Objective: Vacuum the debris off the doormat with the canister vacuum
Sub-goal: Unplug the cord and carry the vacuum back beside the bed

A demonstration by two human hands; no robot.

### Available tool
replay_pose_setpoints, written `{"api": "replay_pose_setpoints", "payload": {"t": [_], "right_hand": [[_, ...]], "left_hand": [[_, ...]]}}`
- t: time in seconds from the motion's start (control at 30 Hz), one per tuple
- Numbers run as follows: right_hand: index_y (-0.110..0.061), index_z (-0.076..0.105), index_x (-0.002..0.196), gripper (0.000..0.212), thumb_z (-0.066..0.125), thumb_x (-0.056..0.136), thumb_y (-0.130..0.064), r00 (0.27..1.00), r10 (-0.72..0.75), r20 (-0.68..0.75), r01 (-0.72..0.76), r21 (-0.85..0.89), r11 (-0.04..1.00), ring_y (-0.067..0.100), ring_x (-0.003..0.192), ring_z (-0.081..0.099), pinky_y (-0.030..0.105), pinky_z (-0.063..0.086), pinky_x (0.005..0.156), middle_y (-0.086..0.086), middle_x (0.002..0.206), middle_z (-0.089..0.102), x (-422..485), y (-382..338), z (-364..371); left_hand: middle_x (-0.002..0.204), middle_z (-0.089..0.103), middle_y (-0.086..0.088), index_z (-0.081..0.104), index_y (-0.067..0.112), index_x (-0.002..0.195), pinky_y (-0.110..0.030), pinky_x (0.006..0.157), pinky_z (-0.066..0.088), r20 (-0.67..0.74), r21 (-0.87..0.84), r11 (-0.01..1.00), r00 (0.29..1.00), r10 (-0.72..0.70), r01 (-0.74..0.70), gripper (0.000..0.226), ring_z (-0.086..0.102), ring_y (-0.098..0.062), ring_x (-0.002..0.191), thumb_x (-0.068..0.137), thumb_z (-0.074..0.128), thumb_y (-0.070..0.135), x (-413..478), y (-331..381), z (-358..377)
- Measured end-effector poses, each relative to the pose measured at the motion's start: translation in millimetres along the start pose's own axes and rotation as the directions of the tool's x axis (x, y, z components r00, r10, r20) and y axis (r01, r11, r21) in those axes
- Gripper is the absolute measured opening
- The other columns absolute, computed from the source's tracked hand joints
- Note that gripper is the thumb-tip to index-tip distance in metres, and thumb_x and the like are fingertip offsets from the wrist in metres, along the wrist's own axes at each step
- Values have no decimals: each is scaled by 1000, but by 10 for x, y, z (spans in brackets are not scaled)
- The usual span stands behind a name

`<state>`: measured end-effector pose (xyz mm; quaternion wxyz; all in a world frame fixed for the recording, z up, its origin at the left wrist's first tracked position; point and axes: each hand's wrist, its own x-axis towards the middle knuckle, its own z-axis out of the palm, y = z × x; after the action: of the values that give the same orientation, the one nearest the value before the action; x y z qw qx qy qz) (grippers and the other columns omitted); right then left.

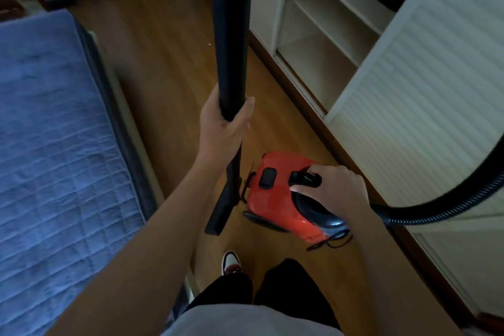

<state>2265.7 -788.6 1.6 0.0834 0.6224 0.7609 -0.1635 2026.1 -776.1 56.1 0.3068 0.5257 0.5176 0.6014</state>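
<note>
A red canister vacuum (pixel 275 204) hangs just above the wooden floor, and my right hand (pixel 335 191) grips the black carry handle (pixel 305 179) on its top. My left hand (pixel 222 128) grips a long black wand (pixel 231 35) that runs up out of the frame. Below that hand the wand ends in a narrow black nozzle (pixel 223 199) beside the canister. A black ribbed hose (pixel 447 199) curves from the canister's front off to the right. No doormat is in view.
A bed with a blue quilted cover (pixel 54 144) fills the left side. A white wardrobe with an open shelf bay (pixel 321 43) and a louvred sliding door (pixel 425 90) lines the right. A strip of wooden floor (pixel 169 49) runs between them. My shoe (pixel 231 262) shows below.
</note>
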Motion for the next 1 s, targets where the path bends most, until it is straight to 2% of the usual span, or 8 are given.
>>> {"api": "replay_pose_setpoints", "payload": {"t": [0.23,0.43,0.53,0.6,0.7,0.87,0.93,1.0], "right_hand": [[-37,63,90,54,47,79,-87,992,-121,-39,119,-46,992,19,80,66,35,55,69,-9,80,65,1062,-59,-376],[-37,63,86,59,47,75,-92,964,-266,-17,265,-41,963,16,74,67,36,57,66,-12,77,66,2158,34,-605],[-35,65,87,56,51,77,-88,936,-351,-25,350,-45,936,16,75,68,37,57,66,-12,78,68,2729,114,-738],[-35,65,90,53,53,79,-85,913,-407,-14,405,-65,912,18,79,68,38,57,68,-11,81,69,3049,151,-857],[-35,65,90,51,53,80,-84,883,-469,-15,467,-60,882,19,80,69,39,57,69,-10,82,69,3495,192,-1035],[-35,65,87,52,53,79,-84,841,-541,-25,538,-75,840,19,76,69,38,57,66,-9,80,69,4153,226,-1318],[-34,65,87,54,52,78,-85,831,-555,-31,550,-96,829,19,76,69,38,57,65,-9,79,69,4360,177,-1395],[-34,66,88,54,53,78,-85,826,-563,-27,558,-104,824,20,76,69,37,57,65,-8,79,69,4555,104,-1469]], "left_hand": [[71,53,-28,51,9,94,-20,57,49,-126,70,997,992,-6,14,10,54,-10,56,99,60,6,849,-320,4],[72,56,-25,54,1,99,-26,57,52,-227,133,990,974,-8,39,10,58,-29,60,99,61,8,1680,-741,166],[70,58,-9,55,2,98,-25,59,52,-299,189,980,954,-9,69,10,59,-18,61,100,60,11,2148,-893,332],[70,55,-2,53,7,96,-23,58,51,-345,193,978,938,-11,82,7,56,-18,59,100,59,10,2409,-947,426],[69,55,-1,51,16,93,-29,57,52,-386,212,976,922,41,46,10,56,-27,58,99,58,11,2788,-998,517],[71,57,-2,52,9,100,-25,60,52,-455,275,959,888,70,66,11,60,-14,59,98,58,17,3286,-1127,547],[72,57,-1,52,15,97,-23,60,52,-465,288,956,880,92,52,6,59,-11,59,98,58,16,3434,-1145,516],[71,57,2,51,25,94,-22,60,51,-488,301,953,866,112,47,14,59,-9,58,98,58,15,3592,-1158,473]]}}
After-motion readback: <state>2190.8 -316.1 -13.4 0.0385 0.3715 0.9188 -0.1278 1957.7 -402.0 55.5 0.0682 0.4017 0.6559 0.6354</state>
